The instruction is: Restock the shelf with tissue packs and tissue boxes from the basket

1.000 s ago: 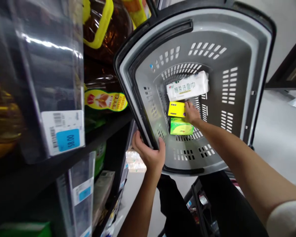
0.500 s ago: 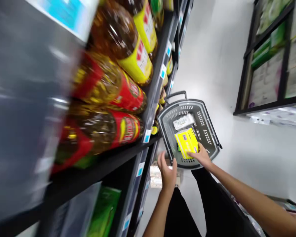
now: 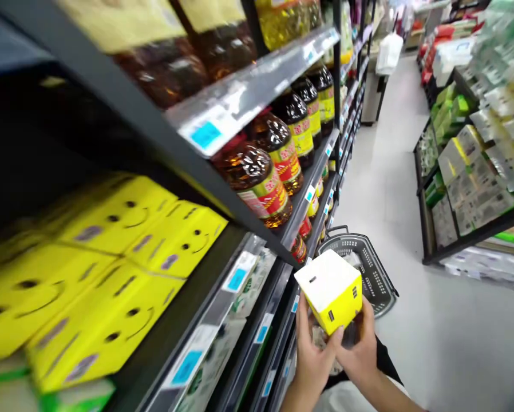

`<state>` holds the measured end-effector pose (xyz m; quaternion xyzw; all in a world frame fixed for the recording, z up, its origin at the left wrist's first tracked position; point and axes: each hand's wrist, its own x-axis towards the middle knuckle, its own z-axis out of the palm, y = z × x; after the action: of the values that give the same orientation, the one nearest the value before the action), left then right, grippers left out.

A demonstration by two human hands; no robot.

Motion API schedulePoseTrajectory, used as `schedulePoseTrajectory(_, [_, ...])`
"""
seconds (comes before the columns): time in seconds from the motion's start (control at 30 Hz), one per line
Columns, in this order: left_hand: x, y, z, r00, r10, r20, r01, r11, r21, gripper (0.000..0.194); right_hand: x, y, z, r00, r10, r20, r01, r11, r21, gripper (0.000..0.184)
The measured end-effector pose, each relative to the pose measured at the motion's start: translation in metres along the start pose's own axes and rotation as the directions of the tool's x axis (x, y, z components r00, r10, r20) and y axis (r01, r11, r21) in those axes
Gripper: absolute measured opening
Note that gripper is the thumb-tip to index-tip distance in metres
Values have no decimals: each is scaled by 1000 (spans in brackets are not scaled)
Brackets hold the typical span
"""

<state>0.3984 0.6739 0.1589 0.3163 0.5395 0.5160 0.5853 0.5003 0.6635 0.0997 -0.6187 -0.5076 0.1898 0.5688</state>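
Note:
I hold a yellow and white box (image 3: 331, 292) in front of me with both hands. My left hand (image 3: 312, 357) grips it from below on the left side, fingers wrapped up its near face. My right hand (image 3: 362, 349) holds its lower right side. Behind the box, a grey shopping basket (image 3: 375, 269) sits on the floor by the shelving. To my left, a shelf carries several matching yellow smiley-face boxes (image 3: 111, 269).
Dark shelving (image 3: 257, 91) runs along my left, with large oil bottles (image 3: 261, 177) and blue price tags (image 3: 205, 134). Across the pale aisle floor (image 3: 390, 171) stands another shelf unit (image 3: 467, 166) of packaged goods on the right.
My right hand lifted the yellow box out of the basket, my left hand let go of the basket rim and joined it. My view rose from the basket to the shelves and aisle.

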Motion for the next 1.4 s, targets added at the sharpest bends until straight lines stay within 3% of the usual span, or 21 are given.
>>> schedulePoseTrajectory(0.07, [-14,18,-15,997,47,-61,-51,996,-70,118,0,-33,-8,978,-200,65,197,979,46,86])
schedulePoseTrajectory(0.13, [-26,36,-34,991,44,-129,-68,979,-190,116,4,-61,-19,898,-407,168,390,912,128,77])
schedulePoseTrajectory(0.2, [-38,55,-55,989,-37,-147,-20,928,-372,105,15,-83,-32,776,-569,273,512,820,255,69])
schedulePoseTrajectory(0.33, [-63,80,-89,984,-177,-14,129,768,-627,66,57,-125,-50,575,-738,353,661,673,330,66])
schedulePoseTrajectory(0.4, [-75,87,-98,986,-164,4,126,738,-663,59,81,-151,-52,421,-805,419,762,564,318,69])
schedulePoseTrajectory(0.5, [-89,98,-100,997,-69,-40,27,769,-638,68,107,-191,-47,123,-814,567,871,363,332,77])
schedulePoseTrajectory(0.57, [-96,107,-100,998,-16,-67,-28,797,-603,78,114,-215,-39,1,-763,646,899,283,333,87])
schedulePoseTrajectory(0.67, [-103,118,-101,995,29,-96,-82,796,-599,85,114,-240,-25,-102,-683,723,892,258,370,103])
schedulePoseTrajectory(0.8, [-109,132,-110,989,88,-120,-143,781,-608,83,111,-264,-3,-192,-666,721,877,214,431,99])
schedulePoseTrajectory(1.0, [-120,155,-134,971,192,-143,-239,798,-553,81,112,-291,31,-267,-735,623,826,159,542,86])
schedulePoseTrajectory(1.1, [-122,158,-144,944,250,-214,-328,769,-549,84,110,-297,49,-232,-808,541,819,137,557,87])
schedulePoseTrajectory(1.2, [-122,146,-153,895,288,-342,-430,762,-485,83,110,-299,73,-116,-843,524,860,179,477,86])
schedulePoseTrajectory(1.4, [-135,109,-160,803,360,-475,-525,804,-280,77,108,-296,136,222,-852,473,868,394,303,78])
